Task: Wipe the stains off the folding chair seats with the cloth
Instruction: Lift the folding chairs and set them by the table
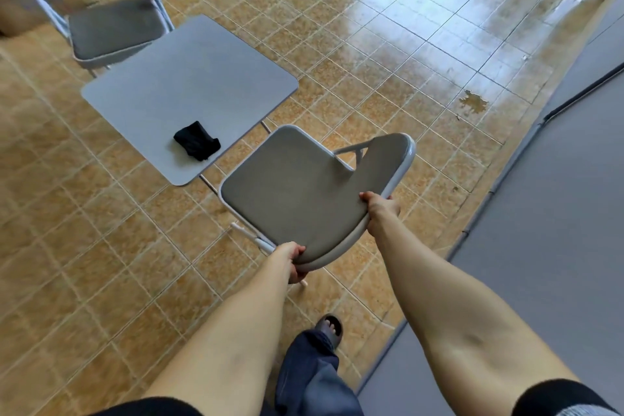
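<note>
Folding chairs: two, one near (pixel 297 192), one far (pixel 113 30). Worktop (pixel 189 84): one. Black cloth (pixel 197 141): one. Hands: two, left (pixel 294 260), right (pixel 381 211). Sandalled foot (pixel 329 328): one.

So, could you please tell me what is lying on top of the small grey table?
Only a crumpled black cloth lies on the grey table, near its closest corner. The table's far-left edge overlaps another chair's seat, hiding part of it.
</note>
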A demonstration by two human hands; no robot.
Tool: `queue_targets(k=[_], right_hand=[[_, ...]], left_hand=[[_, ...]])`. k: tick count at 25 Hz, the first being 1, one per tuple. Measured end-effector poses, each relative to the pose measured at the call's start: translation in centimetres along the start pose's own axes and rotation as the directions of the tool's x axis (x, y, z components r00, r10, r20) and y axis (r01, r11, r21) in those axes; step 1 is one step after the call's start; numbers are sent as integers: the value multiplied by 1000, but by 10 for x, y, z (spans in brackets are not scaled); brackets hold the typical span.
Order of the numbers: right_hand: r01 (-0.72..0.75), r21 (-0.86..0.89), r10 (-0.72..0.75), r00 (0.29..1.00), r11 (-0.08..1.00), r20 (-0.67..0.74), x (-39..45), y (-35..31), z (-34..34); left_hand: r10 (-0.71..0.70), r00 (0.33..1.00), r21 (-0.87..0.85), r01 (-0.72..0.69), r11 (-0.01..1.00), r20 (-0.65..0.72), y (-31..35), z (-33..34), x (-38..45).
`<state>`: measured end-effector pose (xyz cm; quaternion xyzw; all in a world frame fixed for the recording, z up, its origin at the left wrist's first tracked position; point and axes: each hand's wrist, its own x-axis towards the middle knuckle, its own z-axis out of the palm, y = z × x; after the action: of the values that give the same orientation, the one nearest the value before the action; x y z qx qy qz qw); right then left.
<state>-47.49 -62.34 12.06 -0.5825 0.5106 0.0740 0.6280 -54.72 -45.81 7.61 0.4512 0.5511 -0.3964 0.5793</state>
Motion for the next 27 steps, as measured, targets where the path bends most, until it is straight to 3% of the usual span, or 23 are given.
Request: queue_targets(k=[9, 12, 14, 16, 18, 20, 24, 27], right_hand=[[19, -33, -18, 1000, 999, 9, -13, 8, 34], [96, -335, -104, 995, 937, -4, -18, -1, 34], [193, -584, -220, 975, 789, 26, -18, -6, 32], [265, -754, -343, 938, 601, 57, -18, -10, 32], [328, -866, -469, 874, 378, 126, -18, -13, 37], [446, -879, -531, 793, 171, 299, -25, -23, 51], [655, -745, -434, 639, -127, 635, -56, -48, 108], [715, -665, -351, 578, -217, 736, -89, -63, 173]], left_hand=[[47, 997, 11, -47, 999, -57, 22, -30, 1], [95, 994, 82, -90, 993, -60, 21, -27, -7], [147, 985, 217, -124, 968, -92, 24, -30, -12], [288, 952, 439, -215, 872, -106, 35, -35, -24], [490, 868, 645, -330, 690, -80, 51, -47, -31], [625, 780, 792, -367, 488, -23, 74, -66, -46], [804, 586, 946, -306, 102, 103, 133, -129, -79], [866, 482, 974, -227, -20, 130, 186, -194, -105]])
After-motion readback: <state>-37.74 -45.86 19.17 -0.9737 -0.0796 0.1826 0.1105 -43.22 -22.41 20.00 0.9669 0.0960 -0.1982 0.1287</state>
